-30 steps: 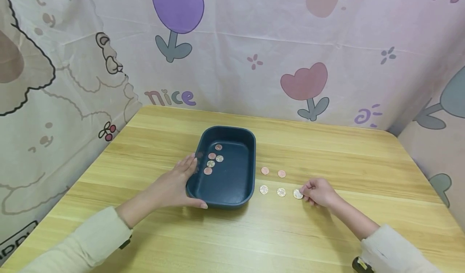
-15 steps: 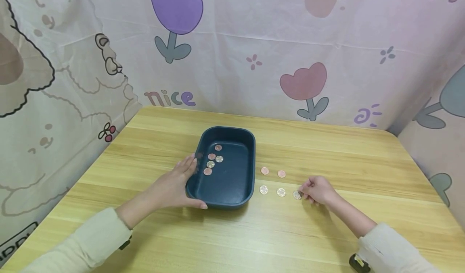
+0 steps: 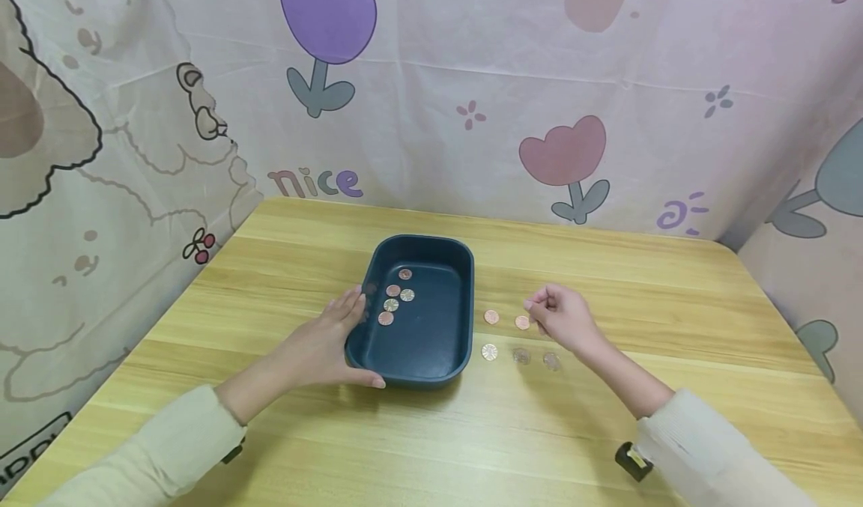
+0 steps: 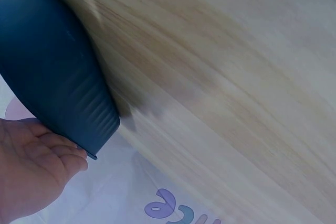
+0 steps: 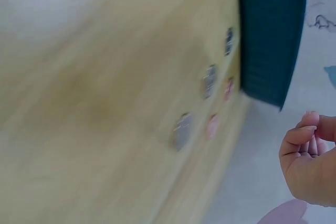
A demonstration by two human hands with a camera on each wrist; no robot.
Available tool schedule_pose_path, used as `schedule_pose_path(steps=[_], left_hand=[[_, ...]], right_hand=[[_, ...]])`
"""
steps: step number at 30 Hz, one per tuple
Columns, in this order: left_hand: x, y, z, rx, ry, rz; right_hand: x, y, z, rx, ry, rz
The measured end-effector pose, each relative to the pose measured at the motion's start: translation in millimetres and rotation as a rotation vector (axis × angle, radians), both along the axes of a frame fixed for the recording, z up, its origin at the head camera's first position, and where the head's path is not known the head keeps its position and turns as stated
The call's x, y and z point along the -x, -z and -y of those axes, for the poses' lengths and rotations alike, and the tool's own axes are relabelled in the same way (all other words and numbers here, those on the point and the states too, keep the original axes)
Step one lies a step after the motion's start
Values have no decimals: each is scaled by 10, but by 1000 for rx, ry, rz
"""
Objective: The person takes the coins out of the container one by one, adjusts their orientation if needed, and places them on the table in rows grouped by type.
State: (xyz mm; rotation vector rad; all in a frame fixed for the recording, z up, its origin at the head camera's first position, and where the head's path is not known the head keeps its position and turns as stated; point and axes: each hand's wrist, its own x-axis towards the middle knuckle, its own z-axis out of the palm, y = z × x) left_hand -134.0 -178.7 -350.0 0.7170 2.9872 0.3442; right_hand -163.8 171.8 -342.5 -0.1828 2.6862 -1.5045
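Observation:
My left hand (image 3: pixel 330 346) is spread around the near left corner of a dark blue rectangular tray (image 3: pixel 465 357). Its fingers touch the left rim and its thumb lies along the near end; in the left wrist view the fingertips meet the rim. To the right of the tray, my right hand (image 3: pixel 562 318) hovers above the table with curled fingers, thumb and index together, and I see nothing between them. Close to its fingertips is a copper coin (image 3: pixel 522 323), with another copper coin (image 3: pixel 491 317) further left. A row of silvery coins (image 3: pixel 551 361) lies nearer to me.
Inside the tray, several copper and gold-coloured coins (image 3: pixel 391 305) lie along the left side. All this stands on a light wooden table (image 3: pixel 607 447). A printed cloth (image 3: pixel 431 102) hangs behind its back edge and along both sides.
My right hand has left the rightmost silvery coin and moved up and to the left, over to the copper coins. That silvery coin stays on the table. The left hand and tray keep their place.

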Motion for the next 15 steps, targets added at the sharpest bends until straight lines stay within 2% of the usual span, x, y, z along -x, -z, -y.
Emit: schedule_pose_path(steps=[7,15], left_hand=[[5,6,3,-1,-1,4],[5,6,7,-3,0,0]], right_hand=[[92,-77,345,84,-54,-13],[183,-72,656,104,-113,-30]])
